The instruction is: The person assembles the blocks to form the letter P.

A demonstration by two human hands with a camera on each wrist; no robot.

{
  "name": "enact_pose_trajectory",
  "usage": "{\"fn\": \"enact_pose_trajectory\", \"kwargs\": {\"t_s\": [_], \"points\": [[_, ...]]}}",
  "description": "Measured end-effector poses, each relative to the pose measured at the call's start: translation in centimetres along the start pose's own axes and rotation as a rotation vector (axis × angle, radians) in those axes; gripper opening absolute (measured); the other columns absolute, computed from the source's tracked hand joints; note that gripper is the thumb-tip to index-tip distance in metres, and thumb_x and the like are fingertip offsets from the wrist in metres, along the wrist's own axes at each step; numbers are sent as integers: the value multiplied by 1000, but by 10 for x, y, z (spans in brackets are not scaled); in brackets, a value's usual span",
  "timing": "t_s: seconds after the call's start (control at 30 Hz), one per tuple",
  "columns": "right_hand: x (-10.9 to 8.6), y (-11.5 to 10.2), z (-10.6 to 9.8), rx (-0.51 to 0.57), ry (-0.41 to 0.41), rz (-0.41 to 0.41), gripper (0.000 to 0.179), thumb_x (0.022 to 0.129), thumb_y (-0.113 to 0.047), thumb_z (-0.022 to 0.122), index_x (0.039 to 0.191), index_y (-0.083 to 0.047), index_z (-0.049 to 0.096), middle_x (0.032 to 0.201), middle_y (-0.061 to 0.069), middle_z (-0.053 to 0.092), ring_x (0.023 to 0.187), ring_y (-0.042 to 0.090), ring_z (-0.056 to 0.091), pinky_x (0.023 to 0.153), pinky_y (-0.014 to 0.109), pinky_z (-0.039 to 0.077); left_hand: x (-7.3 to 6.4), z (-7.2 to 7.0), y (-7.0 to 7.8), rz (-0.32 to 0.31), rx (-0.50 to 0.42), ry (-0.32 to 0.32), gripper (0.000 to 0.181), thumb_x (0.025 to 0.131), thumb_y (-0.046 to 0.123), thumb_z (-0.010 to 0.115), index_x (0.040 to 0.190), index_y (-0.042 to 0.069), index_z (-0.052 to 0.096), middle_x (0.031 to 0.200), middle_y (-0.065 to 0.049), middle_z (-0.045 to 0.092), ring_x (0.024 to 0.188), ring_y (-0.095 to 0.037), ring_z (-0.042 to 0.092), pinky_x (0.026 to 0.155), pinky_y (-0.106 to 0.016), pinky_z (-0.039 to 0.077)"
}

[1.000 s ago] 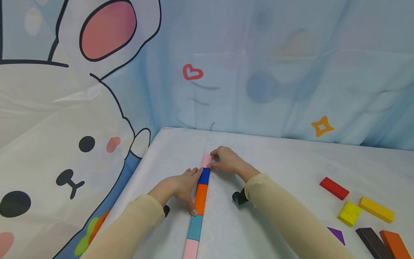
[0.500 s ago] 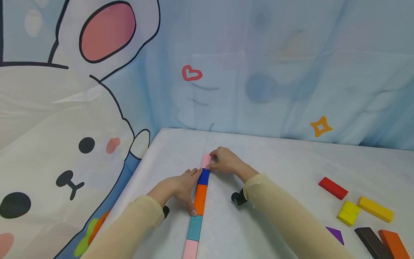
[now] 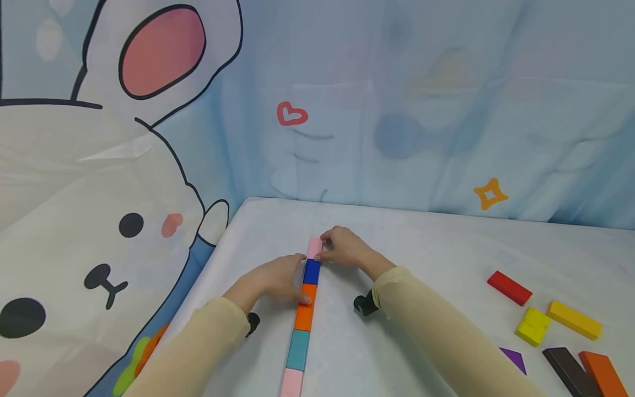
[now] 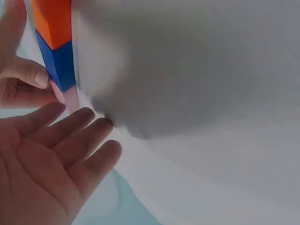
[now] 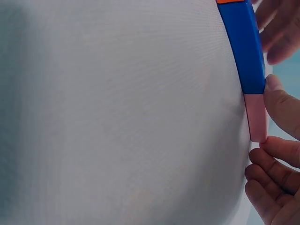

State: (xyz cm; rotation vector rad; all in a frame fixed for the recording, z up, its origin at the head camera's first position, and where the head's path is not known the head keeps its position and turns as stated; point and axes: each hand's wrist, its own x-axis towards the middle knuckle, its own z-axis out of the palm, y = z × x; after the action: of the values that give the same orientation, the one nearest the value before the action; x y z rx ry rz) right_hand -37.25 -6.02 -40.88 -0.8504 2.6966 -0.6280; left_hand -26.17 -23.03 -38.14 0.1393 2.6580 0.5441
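A straight row of blocks runs away from me in the head view: a pink block, a teal block, an orange block, a blue block and a far pink block. My right hand pinches the far pink block; in the right wrist view its thumb lies near the joint with the blue block and its index fingertip at the block's far end. Left of the row is my left hand, its thumb overlapping the orange block. Its fingers are loosely extended in the left wrist view.
Loose blocks lie at the right on the white table: red, yellow, lime yellow, purple, black and orange. A printed cloth hangs behind the table.
My left thumb has moved up from the near end of the orange block toward its far half, and its fingers have drawn back from the blue block. The right hand keeps its pinch.
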Motion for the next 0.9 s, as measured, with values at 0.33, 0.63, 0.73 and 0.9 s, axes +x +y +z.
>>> {"fn": "enact_pose_trajectory", "kwargs": {"t_s": [0.33, 0.63, 0.73, 0.9], "points": [[1, 1, 1, -1, 3, 11, 58, 92, -32, 78, 137, 0, 63, 134, 18, 67, 124, 32, 61, 113, 46, 49, 27, -10, -8, 17, -47, 67, 100, 86, 36, 83, 163, 9, 26, 166, -12, 36, 153, -31, 36, 125, -50, 31], [-2, -2, 0, -22, 20, -16, 58, 91, -33, 78, 136, 1, 63, 132, 18, 67, 122, 31, 62, 112, 45, 50, 37, -10, -9, 5, -63, 20, 108, 82, 35, 86, 165, 18, 19, 169, -8, 29, 157, -29, 28, 126, -54, 29], [-3, -2, -1, -14, 20, -10, 58, 91, -33, 78, 136, 1, 63, 132, 18, 67, 122, 32, 62, 112, 45, 50, 39, -11, -8, 13, -62, 6, 107, 82, 34, 86, 165, 19, 20, 170, -7, 27, 158, -29, 25, 126, -55, 27], [-3, -1, 1, -16, 17, -13, 57, 92, -33, 77, 136, 1, 63, 132, 18, 68, 122, 32, 63, 111, 46, 50, 42, -11, -6, 14, -45, -17, 104, 82, 32, 86, 164, 18, 24, 170, -9, 26, 159, -31, 22, 127, -56, 26]]}}
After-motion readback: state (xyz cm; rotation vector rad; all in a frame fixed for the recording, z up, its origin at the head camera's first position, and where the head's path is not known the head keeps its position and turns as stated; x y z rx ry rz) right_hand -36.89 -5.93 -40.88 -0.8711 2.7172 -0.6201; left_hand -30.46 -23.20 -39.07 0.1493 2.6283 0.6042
